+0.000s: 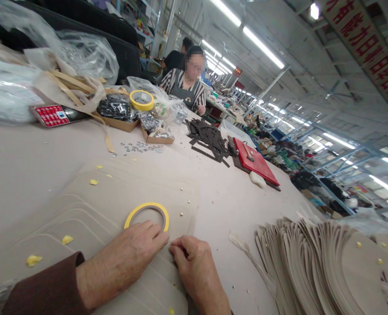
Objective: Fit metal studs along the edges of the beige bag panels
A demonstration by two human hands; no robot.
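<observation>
My left hand (pixel 128 256) rests knuckles up on a stack of beige cut panels (pixel 92 205), its fingers curled and touching the near edge of a yellow tape roll (pixel 147 215) that lies flat on the panels. My right hand (pixel 194 262) sits just right of it, fingers curled under and pressed together at the panel's edge; whatever they pinch is hidden. The two hands almost touch. Small brass studs (pixel 182 214) dot the top panel.
A fanned pile of beige pieces (pixel 325 267) lies at the right. Farther back are dark strips (pixel 210 138), a red board (pixel 256 162), boxes of hardware (pixel 156 135), a second tape roll (pixel 142 100), loose washers (pixel 141 147) and a seated person (pixel 185 85).
</observation>
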